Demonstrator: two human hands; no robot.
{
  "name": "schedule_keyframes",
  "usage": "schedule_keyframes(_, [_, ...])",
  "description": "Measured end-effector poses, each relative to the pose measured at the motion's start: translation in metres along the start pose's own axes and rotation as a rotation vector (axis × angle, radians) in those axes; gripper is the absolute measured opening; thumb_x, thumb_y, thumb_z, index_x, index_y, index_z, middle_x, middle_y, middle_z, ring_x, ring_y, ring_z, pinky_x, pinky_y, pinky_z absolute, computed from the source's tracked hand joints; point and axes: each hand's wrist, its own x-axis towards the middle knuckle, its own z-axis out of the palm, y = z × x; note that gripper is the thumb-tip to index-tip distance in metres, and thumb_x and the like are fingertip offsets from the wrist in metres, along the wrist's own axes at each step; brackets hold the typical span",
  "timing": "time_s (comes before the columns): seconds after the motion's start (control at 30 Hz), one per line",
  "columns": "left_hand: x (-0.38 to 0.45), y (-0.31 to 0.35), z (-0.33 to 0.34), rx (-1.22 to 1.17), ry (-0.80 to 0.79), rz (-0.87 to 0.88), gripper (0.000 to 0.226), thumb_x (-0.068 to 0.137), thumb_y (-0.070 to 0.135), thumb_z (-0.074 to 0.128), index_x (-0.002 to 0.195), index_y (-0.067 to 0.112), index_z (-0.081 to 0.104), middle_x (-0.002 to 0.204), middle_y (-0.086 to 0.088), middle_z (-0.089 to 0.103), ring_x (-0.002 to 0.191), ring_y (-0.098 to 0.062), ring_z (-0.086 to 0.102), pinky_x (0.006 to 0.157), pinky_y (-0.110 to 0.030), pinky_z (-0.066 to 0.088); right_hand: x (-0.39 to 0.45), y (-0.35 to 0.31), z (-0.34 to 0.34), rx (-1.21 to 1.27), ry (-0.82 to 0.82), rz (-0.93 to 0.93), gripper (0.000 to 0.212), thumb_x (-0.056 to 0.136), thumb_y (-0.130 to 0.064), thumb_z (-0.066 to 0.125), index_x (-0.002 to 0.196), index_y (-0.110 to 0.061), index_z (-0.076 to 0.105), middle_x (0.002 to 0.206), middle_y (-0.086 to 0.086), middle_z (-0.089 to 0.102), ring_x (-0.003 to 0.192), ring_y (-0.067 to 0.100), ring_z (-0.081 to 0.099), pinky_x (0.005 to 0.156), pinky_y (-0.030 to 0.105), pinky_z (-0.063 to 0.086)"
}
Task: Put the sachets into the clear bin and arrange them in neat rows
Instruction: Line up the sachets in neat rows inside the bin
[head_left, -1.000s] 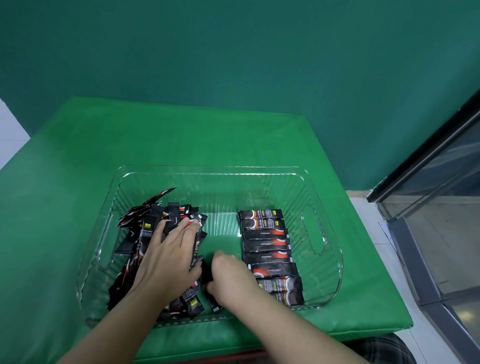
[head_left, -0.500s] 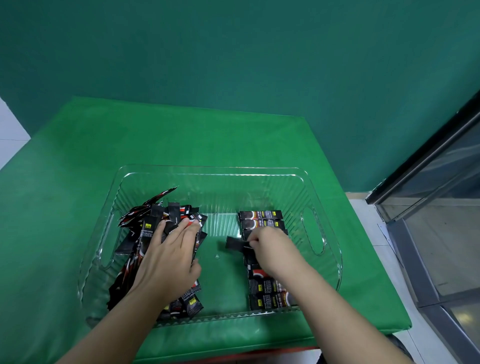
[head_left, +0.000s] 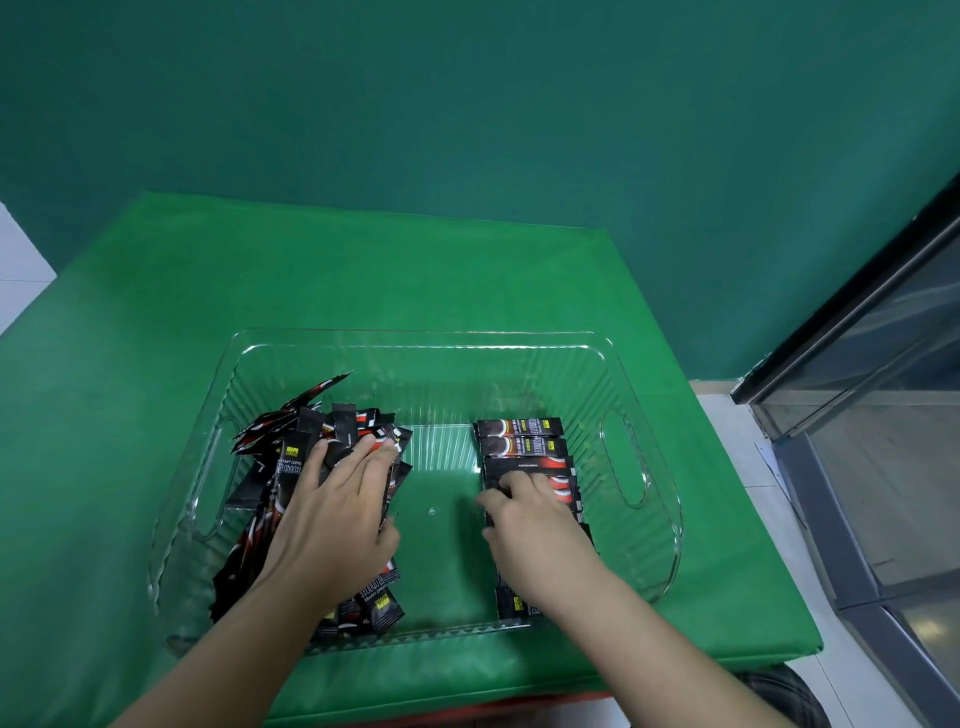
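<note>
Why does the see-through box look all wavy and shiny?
Head view: the clear bin has ribbed walls that catch light as pale streaks; the wide lens bows the table edges; both hands and the sachets stay fairly sharp.

Both hands in clear bin (head_left: 654, 519), sachets (head_left: 519, 427) rowed

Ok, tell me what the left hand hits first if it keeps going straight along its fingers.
Likely nothing new soon: the left hand already lies flat on the loose sachet pile. Beyond its fingertips come more pile sachets, then probably the clear bin's far wall, though depth is unclear.
</note>
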Motion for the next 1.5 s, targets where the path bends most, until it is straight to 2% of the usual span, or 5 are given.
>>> schedule_keyframes(0.27, [0.000,0.001,-0.001,-0.004,0.007,0.002,0.073,0.056,0.026,0.078,0.123,0.005,0.058,0.122,-0.006,0.065,0.123,-0.019,0.055,0.109,-0.046,0.015,-0.013,0.004,0.009,0.003,-0.017,0.108,0.059,0.097,-0.022,0.044,0.149,-0.016,0.019,0.143,0.008,0.026,0.130,0.029,0.025,0.109,0.041,0.029])
schedule_keyframes(0.67, [-0.001,0.000,0.000,0.001,-0.014,0.001,0.073,0.058,0.027,0.076,0.125,0.005,0.057,0.125,-0.005,0.064,0.125,-0.019,0.054,0.109,-0.046,0.014,-0.019,-0.001,0.005,0.036,-0.032,0.142,0.058,0.097,-0.037,0.044,0.147,-0.020,0.021,0.148,0.005,0.018,0.134,0.028,0.021,0.110,0.042,0.029])
schedule_keyframes(0.93, [0.000,0.001,0.000,0.007,-0.010,0.000,0.074,0.058,0.027,0.077,0.125,0.005,0.057,0.124,-0.005,0.064,0.124,-0.018,0.054,0.110,-0.046,0.013,-0.026,0.003,-0.001,0.049,-0.167,0.263,0.063,0.097,-0.049,0.037,0.150,-0.025,0.012,0.157,0.006,0.003,0.137,0.036,0.022,0.109,0.043,0.030])
schedule_keyframes(1.3, [0.000,0.000,0.001,0.023,-0.014,0.004,0.073,0.059,0.029,0.076,0.126,0.005,0.056,0.124,-0.005,0.064,0.125,-0.019,0.053,0.110,-0.046,0.013,-0.027,0.004,0.002,0.064,-0.165,0.260,0.066,0.097,-0.049,0.036,0.151,-0.024,0.009,0.159,0.009,-0.003,0.145,0.033,0.004,0.118,0.044,0.012])
schedule_keyframes(1.5, [0.000,0.001,0.001,0.023,0.006,0.012,0.074,0.057,0.029,0.078,0.124,0.005,0.057,0.123,-0.006,0.065,0.123,-0.020,0.055,0.109,-0.046,0.015,-0.022,-0.005,0.003,0.029,-0.180,0.139,0.064,0.095,-0.060,0.028,0.150,-0.034,0.010,0.158,0.005,-0.013,0.143,0.028,-0.020,0.116,0.049,-0.004])
